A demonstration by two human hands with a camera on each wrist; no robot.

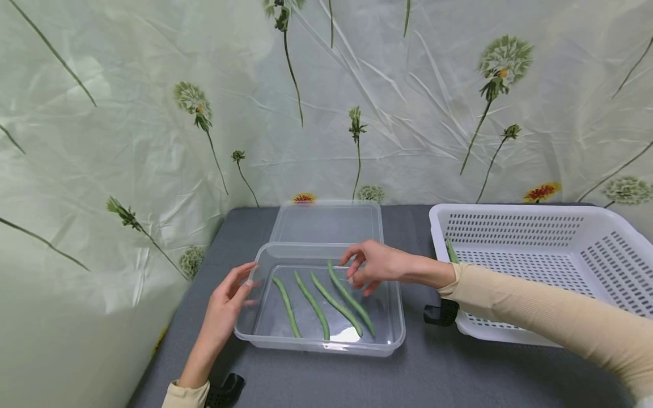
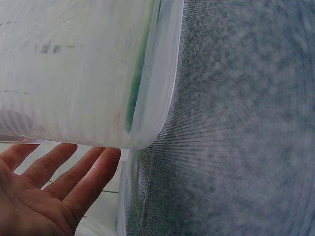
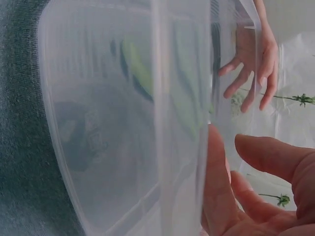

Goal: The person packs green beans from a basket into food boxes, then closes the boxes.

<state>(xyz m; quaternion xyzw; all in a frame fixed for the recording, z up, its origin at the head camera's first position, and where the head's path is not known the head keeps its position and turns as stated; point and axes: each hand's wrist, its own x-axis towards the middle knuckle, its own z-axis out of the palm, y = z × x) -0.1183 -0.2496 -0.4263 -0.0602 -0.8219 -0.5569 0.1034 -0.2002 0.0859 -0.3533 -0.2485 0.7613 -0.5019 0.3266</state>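
Note:
Several green beans (image 1: pixel 336 303) lie side by side in a clear plastic container (image 1: pixel 245 338). My left hand (image 1: pixel 224 309) is at the container's left wall, fingers extended; in the left wrist view, the fingers (image 2: pixel 93 179) reach the container's outer side. Over the right part of the container is my right hand (image 1: pixel 374 265), its fingers loosely bent. The right wrist view shows a gap between the thumb (image 3: pixel 268 155) and forefinger, with nothing held there. The rightmost bean lies just left of this hand, apart from its fingertips.
A clear flat lid (image 1: pixel 326 222) lies behind the container on the grey cloth (image 1: pixel 423 368). To the right stands a white perforated basket (image 1: pixel 515 212), partly covered by the right sleeve (image 1: pixel 535 306); green beans (image 1: pixel 451 250) show at its left side. A flower-printed sheet (image 1: pixel 326 113) hangs behind.

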